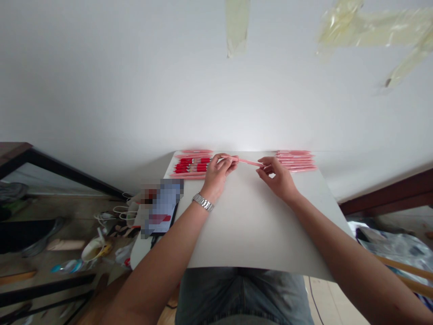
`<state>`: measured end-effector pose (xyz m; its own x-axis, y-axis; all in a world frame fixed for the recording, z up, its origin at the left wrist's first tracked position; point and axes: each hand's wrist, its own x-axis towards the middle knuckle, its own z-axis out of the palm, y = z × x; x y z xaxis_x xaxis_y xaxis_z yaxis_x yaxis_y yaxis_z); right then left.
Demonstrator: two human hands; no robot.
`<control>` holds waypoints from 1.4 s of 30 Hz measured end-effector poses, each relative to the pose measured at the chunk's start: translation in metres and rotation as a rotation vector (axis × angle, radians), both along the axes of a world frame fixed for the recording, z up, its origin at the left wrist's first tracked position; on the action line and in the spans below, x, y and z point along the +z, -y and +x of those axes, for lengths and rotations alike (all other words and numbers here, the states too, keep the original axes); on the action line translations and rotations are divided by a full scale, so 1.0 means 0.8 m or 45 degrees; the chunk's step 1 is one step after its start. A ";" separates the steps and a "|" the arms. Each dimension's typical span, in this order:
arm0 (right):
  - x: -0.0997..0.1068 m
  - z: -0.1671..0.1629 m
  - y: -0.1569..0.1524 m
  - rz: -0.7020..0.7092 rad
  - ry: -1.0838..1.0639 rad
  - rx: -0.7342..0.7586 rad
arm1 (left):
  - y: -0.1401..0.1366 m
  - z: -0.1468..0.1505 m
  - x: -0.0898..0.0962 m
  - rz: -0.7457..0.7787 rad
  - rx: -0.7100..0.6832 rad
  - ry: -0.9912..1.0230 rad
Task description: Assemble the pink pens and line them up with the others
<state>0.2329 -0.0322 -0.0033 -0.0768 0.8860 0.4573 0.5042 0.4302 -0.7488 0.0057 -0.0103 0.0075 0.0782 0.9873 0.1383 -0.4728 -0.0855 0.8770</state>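
A thin pink pen-like stick (249, 162) is held level above the far part of the white table (250, 216). My left hand (221, 167), below a metal watch, pinches its left part; the fingers cover some of it. The thumb and fingertips of my right hand (274, 174) close on its right end. Beside my left hand lie several red pens (192, 167), with pink pieces (189, 176) in front of and behind them. Behind my right hand is a row of several similar pink sticks (296, 159).
A phone (164, 205), partly blurred out, lies at the table's left edge with a cable near it. The white wall (216, 99) rises right behind the table. A dark wooden frame (389, 192) stands to the right. Cables and a cup (94, 249) are on the left.
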 end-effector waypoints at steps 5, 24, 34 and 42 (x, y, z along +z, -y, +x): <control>0.005 -0.001 0.001 -0.017 -0.005 -0.009 | 0.002 0.001 0.002 0.013 -0.018 -0.019; 0.005 -0.003 0.002 0.004 0.018 0.005 | 0.001 0.001 0.001 0.019 0.000 -0.017; 0.013 -0.003 0.003 -0.009 0.036 0.032 | 0.004 0.002 0.005 0.024 -0.044 -0.036; 0.012 0.000 0.003 -0.022 0.066 0.058 | 0.004 0.003 0.007 0.071 -0.057 -0.043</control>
